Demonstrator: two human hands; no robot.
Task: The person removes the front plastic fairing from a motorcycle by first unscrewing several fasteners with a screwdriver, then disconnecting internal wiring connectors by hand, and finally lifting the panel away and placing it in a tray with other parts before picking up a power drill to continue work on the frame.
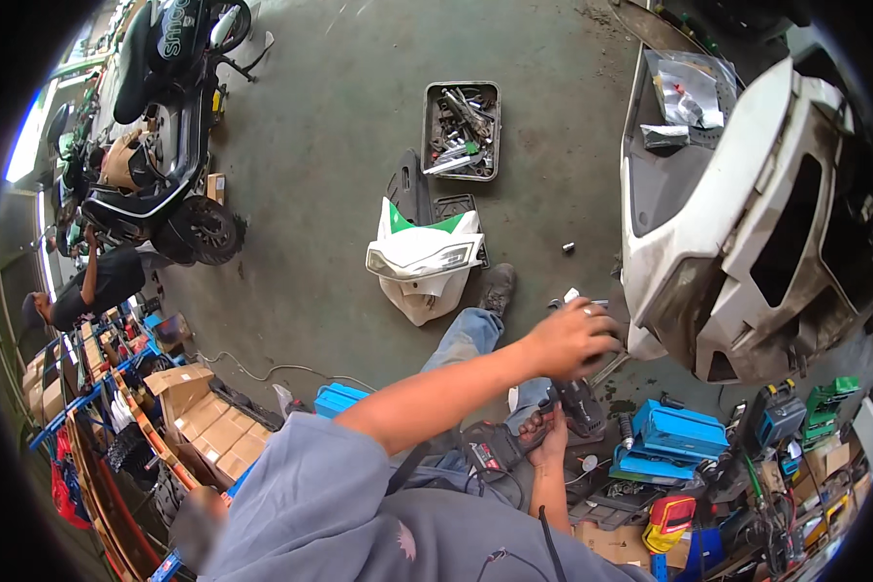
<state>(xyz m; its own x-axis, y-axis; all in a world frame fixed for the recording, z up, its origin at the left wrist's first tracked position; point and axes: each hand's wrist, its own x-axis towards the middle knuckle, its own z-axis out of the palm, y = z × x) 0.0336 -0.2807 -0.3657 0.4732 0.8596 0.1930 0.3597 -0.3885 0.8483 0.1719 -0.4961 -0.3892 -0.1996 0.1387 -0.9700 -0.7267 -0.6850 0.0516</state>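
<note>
Left hand [574, 338] closed on tool top | right hand [551, 427] grips power tool [577, 405] (upright axis)

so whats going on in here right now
A person sits on the workshop floor beside a white scooter body. Their left hand reaches out near its lower front edge; what it grips is unclear. The right hand holds a dark power tool just below. A detached white and green panel and a metal tray of tools lie on the concrete. Another person works at a black scooter on the far left.
</note>
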